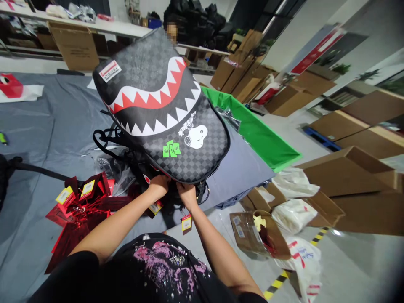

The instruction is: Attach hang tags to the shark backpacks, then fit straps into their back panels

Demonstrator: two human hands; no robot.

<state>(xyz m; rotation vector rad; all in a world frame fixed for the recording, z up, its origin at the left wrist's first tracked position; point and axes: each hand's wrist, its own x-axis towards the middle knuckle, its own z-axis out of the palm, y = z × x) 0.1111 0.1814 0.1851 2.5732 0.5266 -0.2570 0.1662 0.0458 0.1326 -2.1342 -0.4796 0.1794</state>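
The person's left hand and right hand are curled close together at the near edge of a grey-and-black checkered backpack with a toothy red-and-white mouth print, tilted above a grey cloth-covered table. Hidden fingertips leave it unclear what they pinch. Shiny red paper tags lie left of the left hand.

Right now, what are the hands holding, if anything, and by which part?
The left hand and right hand seem to hold the shark-mouth backpack at its near, rounded end; the grip itself is hidden, so the exact part cannot be told.
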